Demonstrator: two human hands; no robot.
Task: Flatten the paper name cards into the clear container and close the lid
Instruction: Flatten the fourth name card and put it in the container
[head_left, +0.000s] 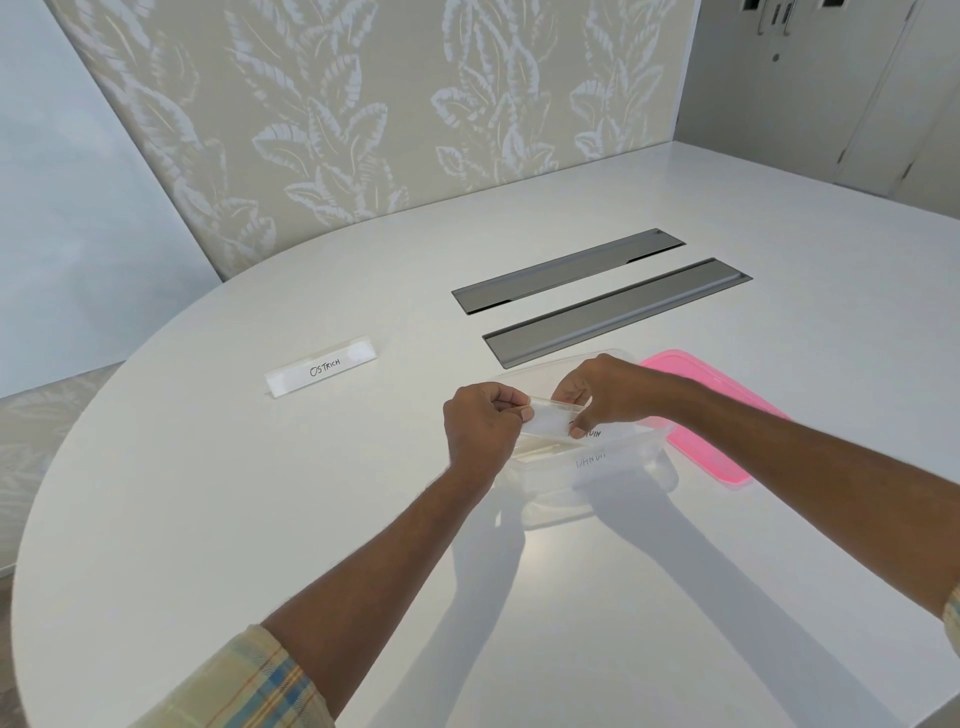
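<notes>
A white paper name card (550, 422) hangs just above the clear container (631, 467) in the middle of the white table. My left hand (480, 428) pinches the card's left end and my right hand (597, 392) pinches its right end, hiding part of the writing. Inside the container lies at least one flat card with handwriting (589, 461). A folded tent card reading OSTRICH (322, 366) stands on the table to the left, apart from both hands. The pink lid (711, 431) lies flat on the table right of the container, partly under my right forearm.
Two long grey cable hatches (566, 270) (615, 312) are set into the table (260, 493) beyond the container. A leaf-patterned wall panel (363, 130) stands behind the table's curved far edge. White cabinet doors (883, 104) are at the back right.
</notes>
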